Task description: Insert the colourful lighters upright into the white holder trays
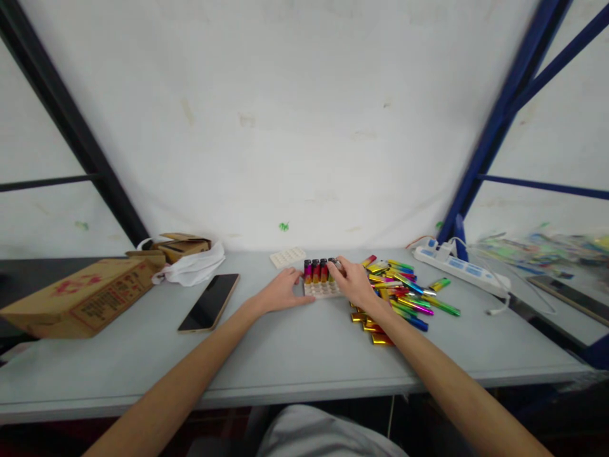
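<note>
A pale tray with rows of round holes (pixel 323 289) lies on the table in front of me. Along its far row stand several shiny red-and-gold lighters (pixel 316 271) with dark tops. My left hand (pixel 283 291) grips the tray's left end, thumb at the near corner and fingers at the far one. At the right end of the row, my right hand (pixel 353 282) has its fingers closed on a lighter (pixel 332 261), mostly hidden by them. Just right of the tray spreads a loose pile of metallic lighters (pixel 404 292) in gold, green, blue, red and pink, partly under my right forearm.
Another pale tray (pixel 288 256) lies behind, near the wall. To the left are a phone (pixel 209 303), a white plastic bag (pixel 195 269) and a cardboard box (pixel 80 295). A power strip (pixel 461 270) with cables sits at the back right, by a blue frame post (pixel 490 133).
</note>
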Tool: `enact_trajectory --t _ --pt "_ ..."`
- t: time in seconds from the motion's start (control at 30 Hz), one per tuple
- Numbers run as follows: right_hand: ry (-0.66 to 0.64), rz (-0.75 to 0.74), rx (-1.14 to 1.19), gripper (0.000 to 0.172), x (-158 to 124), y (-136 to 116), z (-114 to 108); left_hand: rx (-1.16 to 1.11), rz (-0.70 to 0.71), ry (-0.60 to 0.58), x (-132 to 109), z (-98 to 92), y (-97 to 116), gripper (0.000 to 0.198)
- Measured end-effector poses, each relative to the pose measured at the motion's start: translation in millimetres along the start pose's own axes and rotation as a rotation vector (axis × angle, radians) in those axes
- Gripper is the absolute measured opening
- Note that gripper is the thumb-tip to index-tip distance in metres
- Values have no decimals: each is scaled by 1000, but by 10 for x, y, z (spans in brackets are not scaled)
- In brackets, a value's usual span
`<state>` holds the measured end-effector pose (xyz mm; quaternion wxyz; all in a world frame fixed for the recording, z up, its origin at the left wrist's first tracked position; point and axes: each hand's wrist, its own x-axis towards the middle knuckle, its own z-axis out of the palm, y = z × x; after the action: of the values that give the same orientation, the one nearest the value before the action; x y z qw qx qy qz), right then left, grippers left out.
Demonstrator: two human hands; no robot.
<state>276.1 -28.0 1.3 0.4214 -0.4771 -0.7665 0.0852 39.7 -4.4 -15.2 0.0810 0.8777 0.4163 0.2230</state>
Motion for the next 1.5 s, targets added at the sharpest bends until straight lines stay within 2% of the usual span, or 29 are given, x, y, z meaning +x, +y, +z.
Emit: enact_trajectory --t 0.13,0.27,0.4,0.53,0.7,0.87,1.0,1.17,1.33,1.4,1.5 --pt "-14 -115 23 27 11 6 -12 10 5 7 -4 -9 13 55" --pt "-81 -267 -53 34 15 22 7 10 -2 46 -10 -3 28 53" --pt "-230 -192 -54 41 8 46 60 0 4 66 -11 28 2 52" --pt "-268 -132 -6 32 15 41 117 8 10 55 -8 39 -22 51" --pt "-322 -150 -70 24 14 -19 197 -18 1 28 -3 28 -19 48" --pt "-369 -148 -241 25 27 -119 264 -24 18 24 -4 20 1 46" --pt "-425 -99 -409 35 55 -233 255 -47 13 40 -8 26 10 48" --pt "-407 -109 -529 40 36 -345 247 -66 40 56 -8 50 -13 48" --pt "-414 -71 -503 31 15 -381 234 -16 11 40 -4 44 -14 46" --pt "-372 -92 -452 33 37 -354 163 -20 12 32 -4 28 0 46" --pt "-262 -64 -428 47 98 -199 -52 -15 -10 15 -9 2 17 51"
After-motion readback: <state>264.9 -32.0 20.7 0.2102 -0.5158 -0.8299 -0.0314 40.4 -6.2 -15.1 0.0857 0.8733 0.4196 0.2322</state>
